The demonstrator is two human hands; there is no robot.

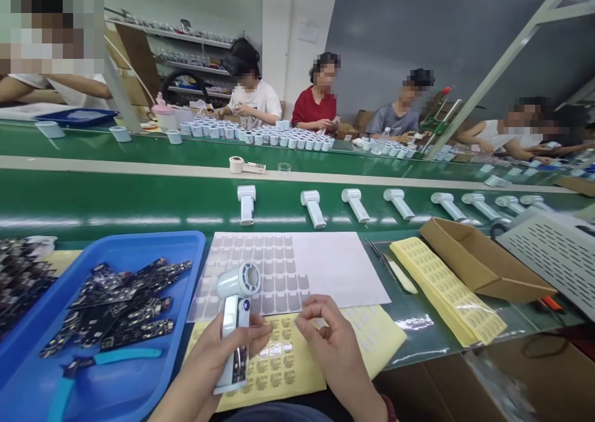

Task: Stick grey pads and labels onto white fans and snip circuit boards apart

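Observation:
My left hand is closed around the handle of a pale blue handheld fan. Its round head points up, and a dark circuit board shows along the open side of the handle. To the right, my right hand has thumb and fingers pinched together; whatever may be between the fingertips is too small to make out. Beneath both hands lies a yellow sheet of printed labels. Just beyond, a white sheet with rows of grey stickers lies flat, partly hidden by the fan.
Left stands a blue tray with circuit boards and cutters. Tweezers, more yellow label sheets and a cardboard box lie right. Several fan housings line the green belt; co-workers sit opposite.

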